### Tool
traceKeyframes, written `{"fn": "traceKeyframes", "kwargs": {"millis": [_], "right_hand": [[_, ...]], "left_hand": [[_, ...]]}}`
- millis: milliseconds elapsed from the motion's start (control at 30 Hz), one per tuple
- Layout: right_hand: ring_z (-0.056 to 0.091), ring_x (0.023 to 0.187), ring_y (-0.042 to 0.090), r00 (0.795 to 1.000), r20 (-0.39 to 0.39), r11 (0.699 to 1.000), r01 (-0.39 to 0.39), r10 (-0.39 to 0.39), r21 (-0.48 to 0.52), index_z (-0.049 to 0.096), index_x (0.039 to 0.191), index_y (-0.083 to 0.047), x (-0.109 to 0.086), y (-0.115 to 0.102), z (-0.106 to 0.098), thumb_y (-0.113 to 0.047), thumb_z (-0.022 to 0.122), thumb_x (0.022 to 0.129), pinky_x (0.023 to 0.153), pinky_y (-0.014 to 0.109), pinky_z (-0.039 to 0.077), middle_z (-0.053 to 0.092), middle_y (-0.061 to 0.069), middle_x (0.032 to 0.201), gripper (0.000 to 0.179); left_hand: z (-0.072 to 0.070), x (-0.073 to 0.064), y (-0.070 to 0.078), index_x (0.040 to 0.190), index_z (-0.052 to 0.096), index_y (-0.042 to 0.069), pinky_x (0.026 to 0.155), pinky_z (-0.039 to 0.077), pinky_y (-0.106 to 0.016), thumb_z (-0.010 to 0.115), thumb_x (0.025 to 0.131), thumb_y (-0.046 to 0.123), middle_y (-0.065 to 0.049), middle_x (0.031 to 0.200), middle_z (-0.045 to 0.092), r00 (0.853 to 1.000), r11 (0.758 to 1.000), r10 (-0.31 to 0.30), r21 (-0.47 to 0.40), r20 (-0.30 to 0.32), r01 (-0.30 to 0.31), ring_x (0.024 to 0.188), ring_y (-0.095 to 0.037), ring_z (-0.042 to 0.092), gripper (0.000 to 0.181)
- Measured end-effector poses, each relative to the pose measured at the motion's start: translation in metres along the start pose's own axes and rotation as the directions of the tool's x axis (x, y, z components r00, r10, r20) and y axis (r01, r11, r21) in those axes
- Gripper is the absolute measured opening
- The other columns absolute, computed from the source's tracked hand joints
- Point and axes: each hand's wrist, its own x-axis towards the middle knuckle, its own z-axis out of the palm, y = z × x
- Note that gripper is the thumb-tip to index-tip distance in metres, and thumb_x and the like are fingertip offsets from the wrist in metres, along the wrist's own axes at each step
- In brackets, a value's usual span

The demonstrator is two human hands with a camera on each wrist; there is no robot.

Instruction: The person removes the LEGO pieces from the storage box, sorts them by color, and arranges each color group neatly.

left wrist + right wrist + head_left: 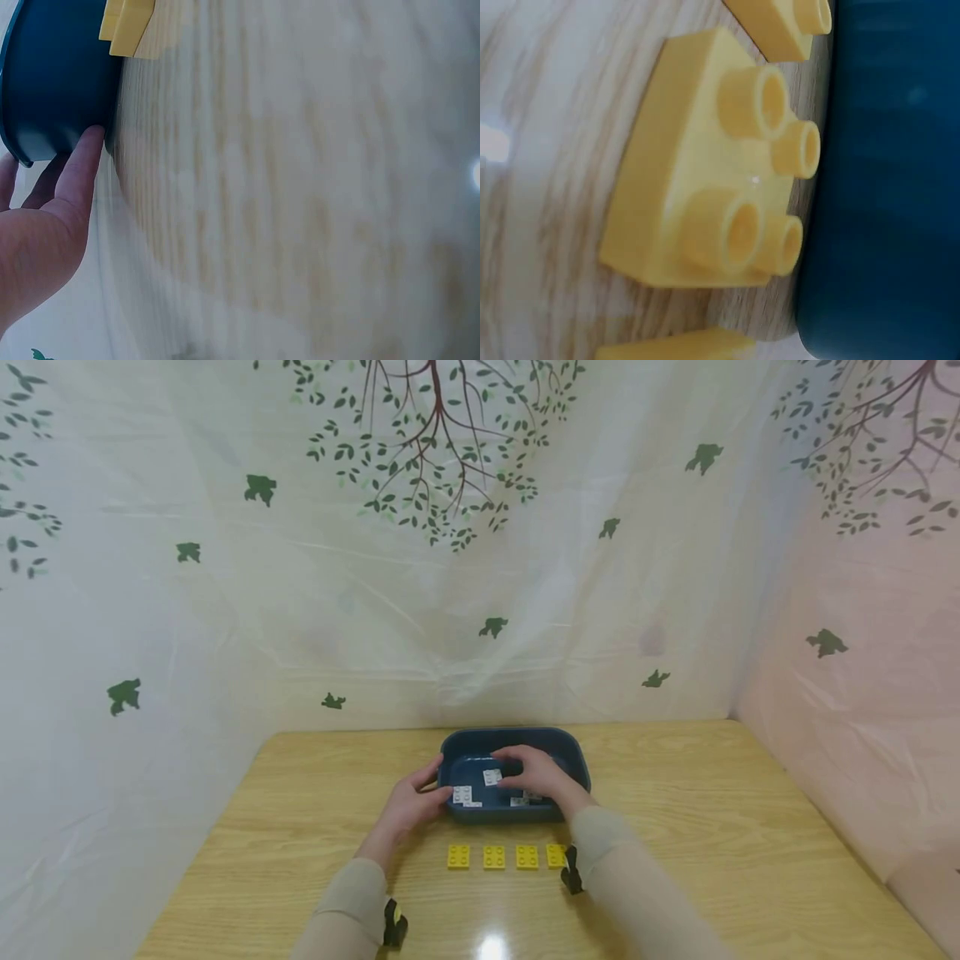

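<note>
A dark blue tray stands near the back of the table, with several white bricks inside. My left hand rests against the tray's left end, thumb at the front corner and fingers farther back, all fairly straight. In the left wrist view the left thumb touches the tray wall. Over the tray's inside is my right hand, its thumb and index finger spread apart beside a white brick. Another white brick lies at the tray's front left. The right wrist view shows no hand.
In front of the tray, several yellow bricks form a row, among them the leftmost brick and a studded one close to the tray. The wooden table meets a leaf-patterned sheet at the back.
</note>
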Motion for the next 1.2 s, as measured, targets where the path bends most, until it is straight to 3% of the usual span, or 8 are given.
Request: {"fn": "traceKeyframes", "kwargs": {"millis": [167,633,933,1200], "right_hand": [[0.052,0.124,0.026,0.998,0.015,0.997,-0.064,0.064,0.032,0.066,0.129,-0.017,0.0034,0.0,0.0018,-0.019,0.081,0.084,0.109,0.048,0.038,0.062,0.005,0.132,0.047],[0.051,0.125,0.028,0.995,0.061,0.996,-0.086,0.084,0.034,0.068,0.128,-0.019,0.004,-0.0019,0.0021,-0.019,0.081,0.084,0.11,0.049,0.037,0.061,0.006,0.133,0.046],[0.055,0.12,0.03,0.997,0.07,0.998,-0.011,0.016,-0.068,0.072,0.121,-0.014,0.0065,-0.0004,0.0029,-0.016,0.081,0.083,0.107,0.049,0.04,0.065,0.009,0.125,0.039],[0.058,0.112,0.025,0.998,0.055,0.994,-0.002,0.008,-0.109,0.075,0.108,-0.015,0.0082,-0.0009,0.0064,-0.012,0.081,0.082,0.104,0.045,0.043,0.068,0.003,0.115,0.026]], "left_hand": [[-0.0005,0.0014,0.0007,0.15,0.045,0.026,0.094,0.053,-0.042,0.071,0.092,0.015,-0.018,0.154,0.039,1.0,1.0,-0.002,0.0,0.002,0.002,0.129,-0.037,0.05,0.065],[-0.0026,0.002,0.0022,0.15,0.045,0.026,0.095,0.052,-0.041,0.071,0.093,0.016,-0.018,0.154,0.038,1.0,1.0,0.0,0.014,0.012,0.0,0.129,-0.037,0.049,0.064],[-0.0032,0.0038,0.0018,0.15,0.045,0.025,0.094,0.053,-0.041,0.07,0.093,0.014,-0.017,0.154,0.039,1.0,1.0,0.005,-0.01,0.02,-0.005,0.13,-0.037,0.049,0.064],[-0.0033,0.0035,0.0023,0.15,0.046,0.025,0.093,0.053,-0.041,0.072,0.091,0.014,-0.017,0.153,0.04,1.0,1.0,0.005,-0.012,0.012,-0.005,0.129,-0.036,0.049,0.065]]}}
